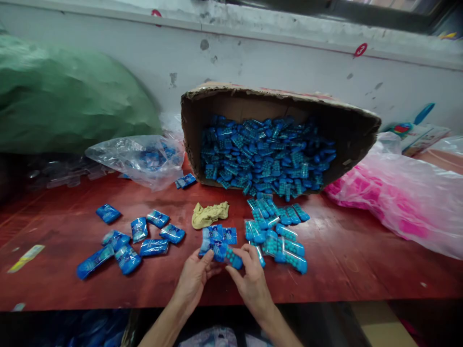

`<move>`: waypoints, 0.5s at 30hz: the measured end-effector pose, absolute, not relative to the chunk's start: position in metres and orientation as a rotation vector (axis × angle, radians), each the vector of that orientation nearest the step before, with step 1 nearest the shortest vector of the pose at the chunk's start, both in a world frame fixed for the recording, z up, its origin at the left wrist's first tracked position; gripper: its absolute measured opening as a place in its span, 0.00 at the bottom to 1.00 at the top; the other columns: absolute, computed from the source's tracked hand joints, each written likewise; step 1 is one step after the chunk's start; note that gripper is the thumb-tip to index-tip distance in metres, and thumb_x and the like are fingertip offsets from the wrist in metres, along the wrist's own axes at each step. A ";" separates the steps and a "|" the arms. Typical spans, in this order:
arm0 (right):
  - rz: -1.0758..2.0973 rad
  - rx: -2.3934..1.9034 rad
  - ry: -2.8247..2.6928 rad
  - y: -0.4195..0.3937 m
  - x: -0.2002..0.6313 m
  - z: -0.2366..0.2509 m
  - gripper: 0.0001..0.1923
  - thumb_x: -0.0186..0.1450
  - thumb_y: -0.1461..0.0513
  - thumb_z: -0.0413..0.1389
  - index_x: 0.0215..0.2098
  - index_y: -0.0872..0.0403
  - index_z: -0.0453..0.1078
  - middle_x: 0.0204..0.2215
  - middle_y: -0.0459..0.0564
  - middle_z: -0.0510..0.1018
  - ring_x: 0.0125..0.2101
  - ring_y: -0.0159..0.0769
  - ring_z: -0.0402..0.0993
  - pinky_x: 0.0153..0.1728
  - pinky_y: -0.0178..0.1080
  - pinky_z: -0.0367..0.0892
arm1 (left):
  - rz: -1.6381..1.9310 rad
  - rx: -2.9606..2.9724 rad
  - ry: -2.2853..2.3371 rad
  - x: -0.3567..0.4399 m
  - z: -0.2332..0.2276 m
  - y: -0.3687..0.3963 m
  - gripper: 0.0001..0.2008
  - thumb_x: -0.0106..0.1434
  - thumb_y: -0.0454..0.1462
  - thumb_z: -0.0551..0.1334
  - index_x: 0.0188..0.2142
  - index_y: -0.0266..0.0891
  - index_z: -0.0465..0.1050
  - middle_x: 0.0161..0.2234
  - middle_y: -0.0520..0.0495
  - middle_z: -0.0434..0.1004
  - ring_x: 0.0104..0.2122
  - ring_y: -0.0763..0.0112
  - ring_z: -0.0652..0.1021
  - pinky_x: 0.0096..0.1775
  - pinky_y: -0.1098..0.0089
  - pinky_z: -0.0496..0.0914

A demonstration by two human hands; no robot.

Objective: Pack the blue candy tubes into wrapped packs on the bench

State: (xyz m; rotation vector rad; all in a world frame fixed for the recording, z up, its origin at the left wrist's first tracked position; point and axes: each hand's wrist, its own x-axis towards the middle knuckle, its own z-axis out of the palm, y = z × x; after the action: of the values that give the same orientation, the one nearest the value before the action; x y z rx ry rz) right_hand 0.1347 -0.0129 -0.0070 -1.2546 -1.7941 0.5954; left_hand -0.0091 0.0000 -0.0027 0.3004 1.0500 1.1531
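Observation:
My left hand (195, 277) pinches a blue foil pouch (217, 241) at the near edge of the red table (361, 260). My right hand (251, 279) holds a small blue packet (234, 260) right against that pouch's lower corner. Several more small blue packets (278, 231) lie loose just right of my hands. To the left, a scatter of blue foil pouches (137, 241) rests on the table.
A cardboard box (275, 103) tipped on its side spills several blue packets behind my hands. A yellow cloth (210, 214) lies before it. A clear bag (141, 159) holds pouches at left; a big green sack (65, 96) behind; a pink-filled plastic bag (401, 197) at right.

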 end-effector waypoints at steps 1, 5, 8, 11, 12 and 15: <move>0.573 -1.256 -1.784 -0.014 0.131 -0.009 0.16 0.59 0.68 0.52 0.45 0.50 0.64 0.38 0.51 0.64 0.38 0.38 0.68 0.38 0.39 0.69 | 1.151 0.280 1.043 -0.008 -0.002 0.001 0.14 0.48 0.39 0.67 0.32 0.36 0.67 0.26 0.49 0.77 0.25 0.71 0.77 0.29 0.70 0.71; 0.692 -1.196 -1.724 -0.019 0.124 -0.006 0.15 0.59 0.67 0.52 0.45 0.50 0.64 0.39 0.51 0.65 0.40 0.38 0.68 0.39 0.37 0.69 | 1.119 0.231 1.065 -0.011 0.001 0.003 0.10 0.49 0.37 0.66 0.31 0.37 0.67 0.24 0.50 0.77 0.24 0.71 0.76 0.28 0.70 0.71; 0.933 -1.115 -1.635 -0.018 0.128 -0.001 0.12 0.61 0.66 0.51 0.43 0.51 0.66 0.39 0.50 0.68 0.40 0.36 0.69 0.41 0.36 0.68 | 1.062 0.231 1.056 -0.014 0.002 0.006 0.09 0.51 0.35 0.65 0.32 0.37 0.68 0.26 0.50 0.77 0.25 0.70 0.77 0.29 0.69 0.71; 0.944 -1.161 -1.516 -0.015 0.133 -0.004 0.12 0.62 0.67 0.49 0.44 0.51 0.64 0.38 0.49 0.71 0.38 0.35 0.70 0.39 0.35 0.68 | 1.036 0.196 1.013 -0.010 0.004 0.008 0.08 0.52 0.33 0.63 0.34 0.36 0.68 0.29 0.48 0.78 0.29 0.69 0.78 0.34 0.67 0.71; 0.886 -1.183 -1.504 -0.015 0.133 -0.006 0.12 0.62 0.67 0.50 0.44 0.51 0.64 0.37 0.50 0.71 0.38 0.35 0.70 0.39 0.36 0.68 | 1.039 0.183 1.011 -0.008 0.005 0.009 0.08 0.53 0.33 0.63 0.34 0.36 0.68 0.29 0.48 0.78 0.29 0.69 0.78 0.34 0.67 0.71; 0.711 -1.187 -1.574 -0.018 0.131 -0.011 0.11 0.62 0.67 0.49 0.43 0.52 0.64 0.37 0.51 0.72 0.39 0.37 0.70 0.41 0.39 0.68 | 1.045 0.202 1.005 -0.001 0.008 0.011 0.06 0.53 0.34 0.63 0.31 0.36 0.68 0.27 0.48 0.78 0.28 0.70 0.78 0.35 0.68 0.71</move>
State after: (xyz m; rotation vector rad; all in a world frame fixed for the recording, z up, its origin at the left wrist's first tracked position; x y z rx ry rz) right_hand 0.1312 -0.0182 -0.0108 -1.1865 -1.5739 0.7113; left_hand -0.0009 0.0113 0.0078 0.2023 1.0051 1.0455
